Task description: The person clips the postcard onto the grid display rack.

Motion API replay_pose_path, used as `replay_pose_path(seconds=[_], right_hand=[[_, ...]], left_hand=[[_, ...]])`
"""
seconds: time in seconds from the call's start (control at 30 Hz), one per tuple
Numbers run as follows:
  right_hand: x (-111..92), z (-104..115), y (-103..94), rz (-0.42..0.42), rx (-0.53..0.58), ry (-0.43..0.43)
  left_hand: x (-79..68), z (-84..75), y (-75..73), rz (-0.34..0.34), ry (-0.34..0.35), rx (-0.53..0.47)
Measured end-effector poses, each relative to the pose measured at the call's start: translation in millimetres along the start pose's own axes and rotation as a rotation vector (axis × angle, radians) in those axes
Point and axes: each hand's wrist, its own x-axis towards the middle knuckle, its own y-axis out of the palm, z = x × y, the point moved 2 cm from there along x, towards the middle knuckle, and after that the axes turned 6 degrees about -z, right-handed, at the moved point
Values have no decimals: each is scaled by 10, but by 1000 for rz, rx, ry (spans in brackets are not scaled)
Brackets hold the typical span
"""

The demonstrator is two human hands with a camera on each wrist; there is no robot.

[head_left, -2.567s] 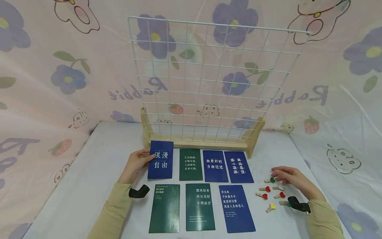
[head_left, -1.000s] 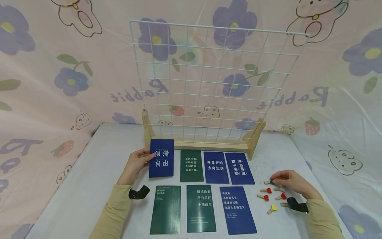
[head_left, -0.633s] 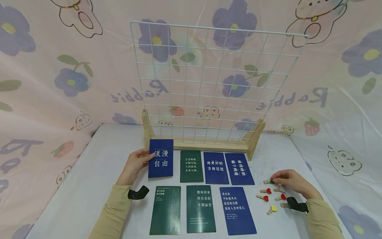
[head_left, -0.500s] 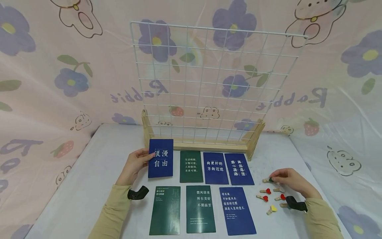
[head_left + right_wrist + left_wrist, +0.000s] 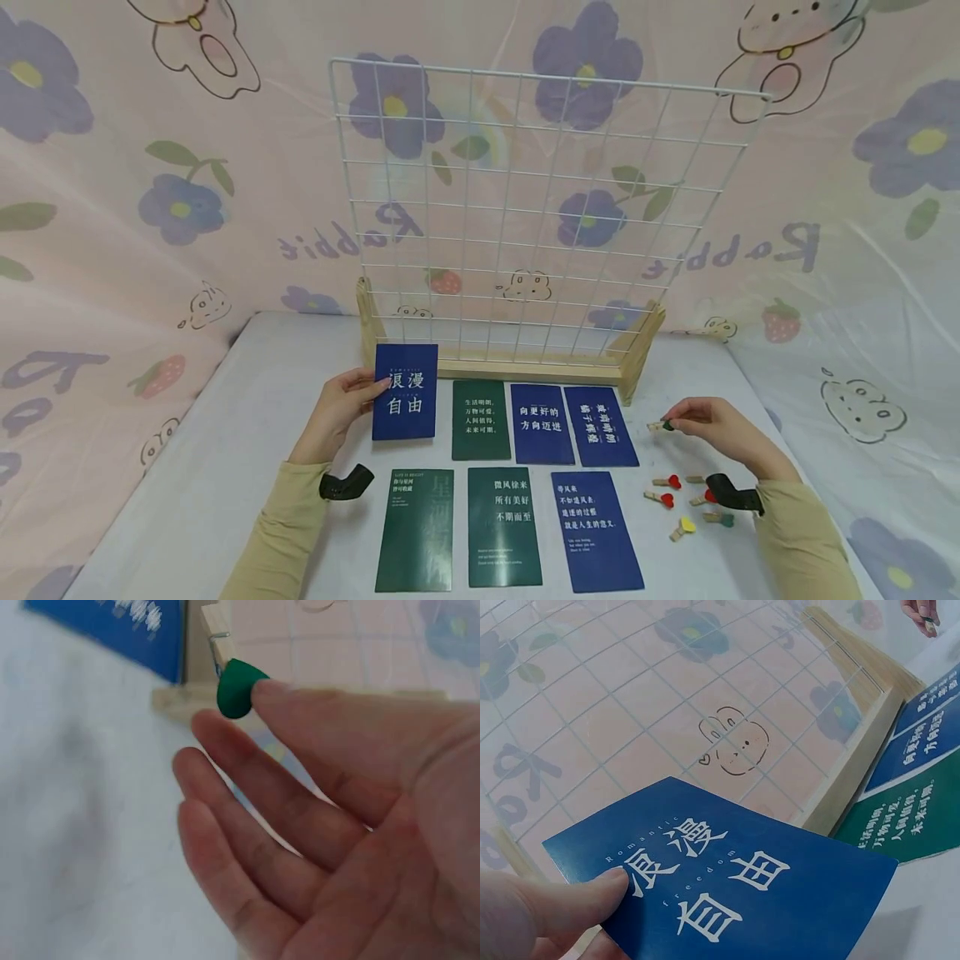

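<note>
My left hand [image 5: 337, 412] pinches the left edge of a blue card [image 5: 405, 417] with white characters, thumb on its face. In the left wrist view the same card [image 5: 735, 877] tilts in front of the wire grid [image 5: 630, 727]. Off to the right, my right hand [image 5: 720, 429] pinches a small wooden clothespin [image 5: 660, 426] with a green heart. Close up in the right wrist view, the green heart [image 5: 238, 690] sits at the thumb tip, and the other fingers [image 5: 247, 870] are spread loosely below it.
A white wire grid [image 5: 525, 208] stands in a wooden base [image 5: 525, 367] at the back. Several green and blue cards lie in front, among them a green card [image 5: 481, 421]. More heart clothespins, one yellow [image 5: 684, 527], lie beneath the right forearm.
My right hand has taken hold of the green-heart clothespin and lifted it up and left, away from the others. The left hand has raised its card slightly.
</note>
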Motion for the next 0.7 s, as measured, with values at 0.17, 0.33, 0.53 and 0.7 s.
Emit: replay_pose_path(seconds=[0.17, 0.33, 0.53, 0.7], right_hand=[[51, 204, -9, 15, 29, -38], [88, 363, -16, 3, 30, -90], [142, 515, -8, -47, 78, -113], [210, 625, 7, -85, 116, -98]], left_hand=[[-14, -44, -4, 0, 6, 8], [-35, -82, 0, 1, 11, 34], [-76, -159, 13, 9, 9, 35], [-100, -223, 18, 25, 30, 20]])
